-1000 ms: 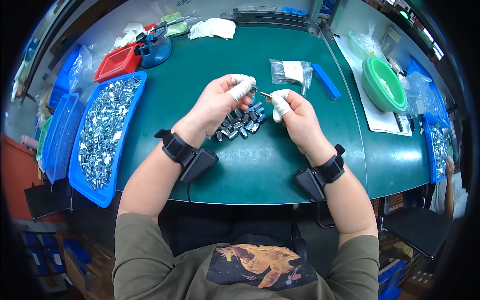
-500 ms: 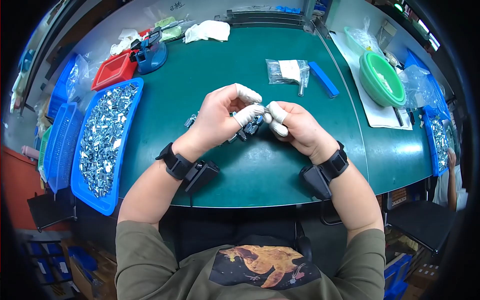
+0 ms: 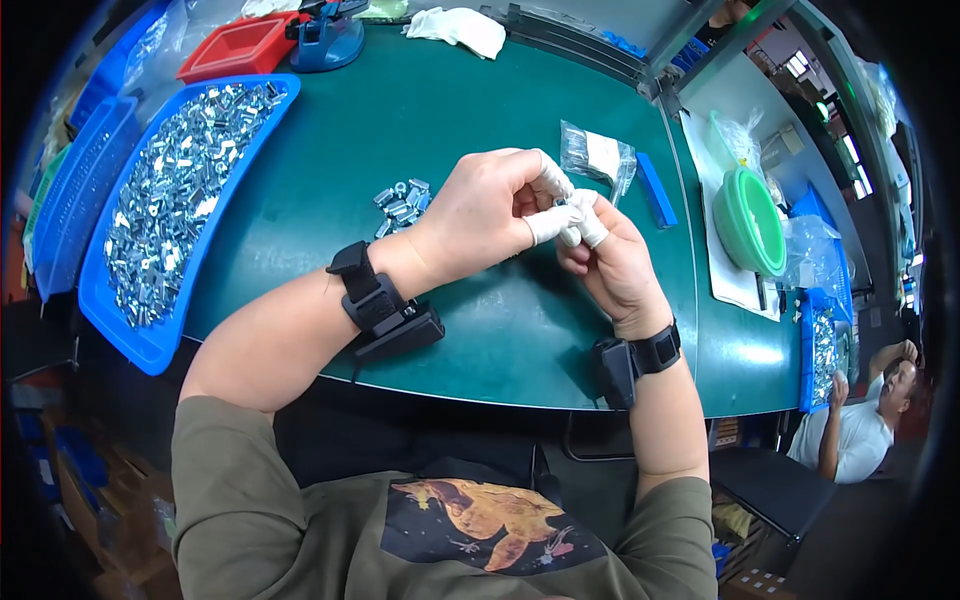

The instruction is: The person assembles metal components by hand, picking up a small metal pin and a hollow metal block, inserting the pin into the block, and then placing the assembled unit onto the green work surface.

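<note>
Head view: green table (image 3: 420,120), blue tray (image 3: 150,345), both grips seemingly pinching one small metal part (image 3: 562,203).

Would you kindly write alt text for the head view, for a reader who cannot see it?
Above a dark green table, the left hand and right hand, fingertips in white cots, pinch a small metal part together. A small pile of silver metal parts lies just left of them, and a long blue tray of silver metal parts sits farther left.
</note>
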The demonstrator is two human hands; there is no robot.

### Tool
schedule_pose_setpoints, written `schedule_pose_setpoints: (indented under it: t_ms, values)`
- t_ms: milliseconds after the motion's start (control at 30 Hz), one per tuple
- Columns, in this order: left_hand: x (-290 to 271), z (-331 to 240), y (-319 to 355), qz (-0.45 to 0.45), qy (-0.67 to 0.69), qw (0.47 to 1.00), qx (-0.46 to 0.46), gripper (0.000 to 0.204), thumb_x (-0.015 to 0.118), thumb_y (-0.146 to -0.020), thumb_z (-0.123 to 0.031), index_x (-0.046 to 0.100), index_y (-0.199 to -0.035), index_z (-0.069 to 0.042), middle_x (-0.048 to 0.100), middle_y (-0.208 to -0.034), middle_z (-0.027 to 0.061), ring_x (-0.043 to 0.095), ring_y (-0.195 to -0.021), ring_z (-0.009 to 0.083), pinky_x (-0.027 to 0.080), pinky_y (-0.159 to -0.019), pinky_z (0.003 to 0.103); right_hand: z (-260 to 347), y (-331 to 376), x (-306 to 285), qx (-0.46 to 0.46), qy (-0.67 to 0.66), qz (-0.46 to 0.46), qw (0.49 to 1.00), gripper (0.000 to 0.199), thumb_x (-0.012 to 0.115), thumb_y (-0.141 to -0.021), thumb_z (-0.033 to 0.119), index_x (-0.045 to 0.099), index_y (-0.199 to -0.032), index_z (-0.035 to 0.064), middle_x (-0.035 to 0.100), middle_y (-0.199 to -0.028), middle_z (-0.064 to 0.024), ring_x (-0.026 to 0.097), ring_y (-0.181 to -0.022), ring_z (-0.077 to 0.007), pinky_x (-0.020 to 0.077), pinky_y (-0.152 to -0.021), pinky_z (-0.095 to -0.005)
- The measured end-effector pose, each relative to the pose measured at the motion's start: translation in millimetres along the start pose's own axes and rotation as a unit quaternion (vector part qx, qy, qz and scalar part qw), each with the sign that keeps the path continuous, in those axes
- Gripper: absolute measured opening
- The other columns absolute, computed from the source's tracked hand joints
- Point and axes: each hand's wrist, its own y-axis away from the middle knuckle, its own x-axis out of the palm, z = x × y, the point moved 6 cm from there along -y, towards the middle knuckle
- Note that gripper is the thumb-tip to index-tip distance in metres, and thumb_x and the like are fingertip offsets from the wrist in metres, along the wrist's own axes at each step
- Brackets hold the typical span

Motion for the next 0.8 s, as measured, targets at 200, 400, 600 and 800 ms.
schedule_pose_setpoints:
  t_ms: [200, 400, 600, 800]
  values:
    - [6.9, -0.2, -2.3, 0.057, 0.008, 0.998, 0.032, 0.015, 0.068, -0.071, -0.007, 0.059, -0.081, -0.002, 0.058, -0.071, 0.0025, 0.053, -0.057, 0.0072, 0.043, -0.051, 0.019, -9.0, -1.5, -14.2, 0.024, 0.016, 0.09, 0.995, 0.023, 0.044, -0.09, 0.028, 0.052, -0.091, 0.0064, 0.044, -0.063, 0.0036, 0.034, -0.048, -0.0043, 0.0277, -0.044, -0.018]
    - [10.3, -5.8, 0.6, 0.08, 0.0, 0.995, 0.055, 0.015, 0.068, -0.07, -0.007, 0.058, -0.081, -0.004, 0.057, -0.072, 0.0031, 0.054, -0.059, 0.0084, 0.044, -0.051, 0.02, -11.6, 2.4, -9.9, 0.048, 0.004, 0.075, 0.996, 0.025, 0.045, -0.09, 0.03, 0.052, -0.09, 0.006, 0.045, -0.062, 0.0034, 0.037, -0.049, -0.0043, 0.028, -0.044, -0.0181]
    - [0.3, -2.3, -2.4, 0.014, 0.0, 0.999, 0.052, 0.014, 0.066, -0.072, -0.011, 0.057, -0.077, -0.002, 0.057, -0.068, 0.0082, 0.056, -0.06, 0.0179, 0.045, -0.054, 0.026, -11.9, -2.6, -14.2, 0.002, 0.015, 0.107, 0.994, 0.024, 0.046, -0.089, 0.028, 0.052, -0.091, 0.005, 0.046, -0.064, 0.003, 0.035, -0.048, -0.0049, 0.028, -0.043, -0.0186]
    - [-65.0, 57.4, -20.9, -0.129, 0.019, 0.988, -0.088, 0.017, 0.064, -0.074, -0.015, 0.056, -0.079, 0.0, 0.059, -0.07, 0.011, 0.057, -0.063, 0.0203, 0.046, -0.059, 0.028, -5.2, -8.2, -23.2, -0.022, 0.073, 0.014, 0.997, 0.023, 0.044, -0.091, 0.024, 0.053, -0.093, 0.0031, 0.043, -0.063, 0.0031, 0.03, -0.048, -0.0042, 0.0254, -0.043, -0.0178]
